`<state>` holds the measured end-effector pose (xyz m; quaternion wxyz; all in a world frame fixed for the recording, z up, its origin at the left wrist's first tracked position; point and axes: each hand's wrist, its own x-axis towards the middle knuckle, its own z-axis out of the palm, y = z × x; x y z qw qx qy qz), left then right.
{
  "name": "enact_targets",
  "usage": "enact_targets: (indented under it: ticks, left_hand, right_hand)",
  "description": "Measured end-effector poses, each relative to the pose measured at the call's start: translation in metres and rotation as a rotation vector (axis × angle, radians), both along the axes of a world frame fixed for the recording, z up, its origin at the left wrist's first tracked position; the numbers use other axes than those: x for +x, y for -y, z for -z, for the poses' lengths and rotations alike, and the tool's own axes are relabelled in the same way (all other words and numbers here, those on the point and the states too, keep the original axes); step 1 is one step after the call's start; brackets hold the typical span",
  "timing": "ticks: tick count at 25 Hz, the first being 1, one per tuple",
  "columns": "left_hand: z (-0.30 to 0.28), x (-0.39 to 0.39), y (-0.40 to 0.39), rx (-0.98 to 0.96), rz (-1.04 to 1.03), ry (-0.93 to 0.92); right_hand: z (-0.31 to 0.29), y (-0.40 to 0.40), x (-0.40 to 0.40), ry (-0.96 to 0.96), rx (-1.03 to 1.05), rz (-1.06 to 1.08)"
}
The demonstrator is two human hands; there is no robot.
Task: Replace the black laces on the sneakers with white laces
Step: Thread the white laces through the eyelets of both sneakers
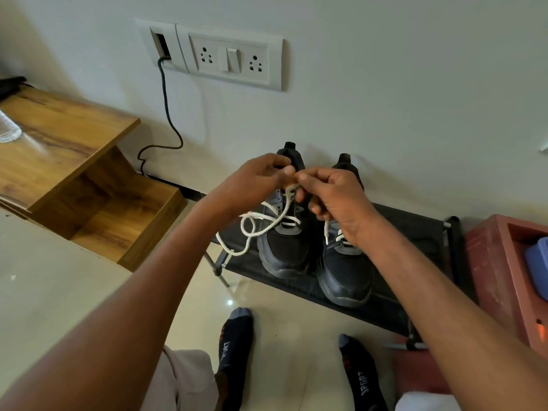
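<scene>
Two black sneakers stand side by side on a low black rack (421, 229) against the wall. The left sneaker (284, 250) and the right sneaker (347, 271) both show white lacing over their lower eyelets. Above the left sneaker, my left hand (255, 179) and my right hand (335, 200) meet, each pinching the white lace (255, 229) near its top. Loose loops of that lace hang down to the left of the left sneaker. One white lace tip (326, 232) dangles below my right hand. No black lace is visible.
A wooden stepped shelf (74, 161) stands to the left. A switch and socket plate (231, 59) sits on the wall with a black cable (167, 114) running down. A red box (504, 277) stands at the right. My two socked feet (237, 336) rest on the tiled floor.
</scene>
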<state>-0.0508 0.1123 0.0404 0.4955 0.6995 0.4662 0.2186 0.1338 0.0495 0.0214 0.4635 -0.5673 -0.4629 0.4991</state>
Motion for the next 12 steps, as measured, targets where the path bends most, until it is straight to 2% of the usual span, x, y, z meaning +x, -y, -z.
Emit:
enact_targets:
  ticks: [1,3,5,8,9,12]
  left_hand:
    - [-0.003,0.002,0.004,-0.074,0.052,0.076]
    - [-0.004,0.003,0.009,-0.110,0.115,0.056]
    - [-0.001,-0.001,0.011,-0.063,-0.007,-0.044]
    - [0.009,-0.022,0.015,0.147,-0.281,-0.463]
    - [0.012,-0.030,0.019,0.174,-0.347,-0.537]
    - [0.019,-0.027,0.027,0.227,-0.397,-0.483]
  right_hand:
    - [0.001,-0.001,-0.001,-0.015,-0.003,0.007]
    - [0.001,-0.003,0.003,-0.059,-0.016,0.040]
    - [0.003,-0.004,0.009,-0.074,-0.027,0.111]
    - [0.009,-0.004,0.017,0.103,-0.048,0.184]
    - [0.010,-0.005,0.017,0.161,-0.067,0.154]
    - [0.010,-0.004,0.013,0.276,-0.096,-0.002]
